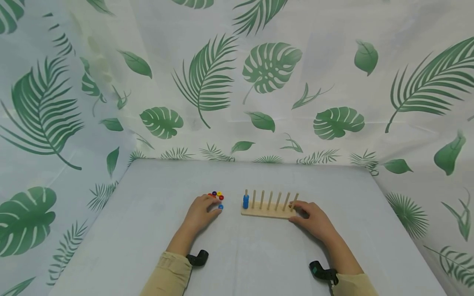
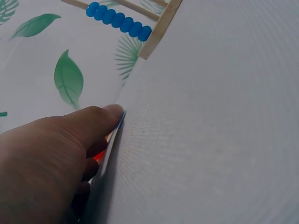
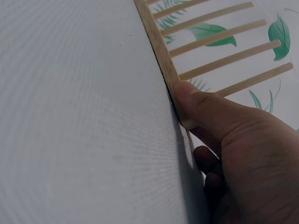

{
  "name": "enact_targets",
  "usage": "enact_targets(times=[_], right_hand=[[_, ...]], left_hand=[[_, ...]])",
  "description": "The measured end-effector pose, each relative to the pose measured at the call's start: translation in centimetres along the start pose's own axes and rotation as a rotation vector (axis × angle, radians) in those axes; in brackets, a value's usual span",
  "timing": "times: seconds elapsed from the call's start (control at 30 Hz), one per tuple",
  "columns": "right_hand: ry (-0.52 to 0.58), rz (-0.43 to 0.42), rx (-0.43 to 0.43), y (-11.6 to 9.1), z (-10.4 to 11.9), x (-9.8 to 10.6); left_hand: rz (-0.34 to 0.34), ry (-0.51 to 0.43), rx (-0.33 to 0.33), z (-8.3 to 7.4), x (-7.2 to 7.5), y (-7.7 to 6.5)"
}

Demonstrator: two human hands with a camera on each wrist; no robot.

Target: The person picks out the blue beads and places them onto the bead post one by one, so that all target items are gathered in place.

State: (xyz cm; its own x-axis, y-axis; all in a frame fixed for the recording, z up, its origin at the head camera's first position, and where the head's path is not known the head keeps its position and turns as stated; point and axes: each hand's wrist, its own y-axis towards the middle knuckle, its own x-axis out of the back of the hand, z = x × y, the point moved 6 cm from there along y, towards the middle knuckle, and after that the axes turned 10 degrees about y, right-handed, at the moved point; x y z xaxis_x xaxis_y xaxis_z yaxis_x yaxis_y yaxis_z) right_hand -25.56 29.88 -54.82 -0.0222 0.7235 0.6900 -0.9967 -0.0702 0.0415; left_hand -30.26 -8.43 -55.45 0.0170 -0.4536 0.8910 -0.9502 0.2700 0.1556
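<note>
My left hand is low at the white tabletop, left of the wooden peg rack, with a blue bead between the tips of thumb and index finger. Only a sliver of that bead shows past the thumb in the left wrist view. My right hand grips the right end of the peg rack, its thumb pressed on the front edge of the base. Several blue beads are stacked on the rack's leftmost peg; the other pegs are bare.
Just beyond my left fingertips lies a small group of loose beads: red, yellow and dark purple. The white table ends at a leaf-patterned cloth backdrop behind and at the sides.
</note>
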Motion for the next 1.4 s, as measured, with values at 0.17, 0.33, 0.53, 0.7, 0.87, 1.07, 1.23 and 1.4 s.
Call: enact_targets(times=[0.17, 0.33, 0.53, 0.7, 0.87, 1.07, 1.23, 1.4], right_hand=[[-0.002, 0.0, 0.003, 0.0, 0.2, 0.0], [-0.006, 0.004, 0.005, 0.0, 0.3, 0.1], [-0.005, 0.009, 0.011, 0.1, 0.2, 0.0], [0.002, 0.008, 0.013, 0.1, 0.1, 0.0], [0.004, 0.005, 0.009, 0.1, 0.0, 0.0], [0.01, 0.007, 0.012, 0.1, -0.1, 0.1], [-0.001, 0.003, 0.012, 0.1, -0.3, 0.1], [-0.004, 0.003, 0.021, 0.1, -0.1, 0.0]], left_hand=[[-0.001, 0.036, -0.007, -0.1, 0.0, -0.1], [-0.003, 0.039, -0.007, -0.2, 0.0, -0.1], [-0.019, 0.028, -0.02, -0.4, 0.2, -0.2], [-0.026, 0.02, -0.014, -0.4, 0.2, -0.3], [-0.032, 0.021, -0.014, -0.3, 0.2, -0.2], [-0.022, -0.035, -0.01, -0.5, 0.4, -0.1], [0.01, -0.113, -0.021, -1.5, 1.0, 0.2], [0.013, -0.169, -0.053, -3.2, 2.2, 0.6]])
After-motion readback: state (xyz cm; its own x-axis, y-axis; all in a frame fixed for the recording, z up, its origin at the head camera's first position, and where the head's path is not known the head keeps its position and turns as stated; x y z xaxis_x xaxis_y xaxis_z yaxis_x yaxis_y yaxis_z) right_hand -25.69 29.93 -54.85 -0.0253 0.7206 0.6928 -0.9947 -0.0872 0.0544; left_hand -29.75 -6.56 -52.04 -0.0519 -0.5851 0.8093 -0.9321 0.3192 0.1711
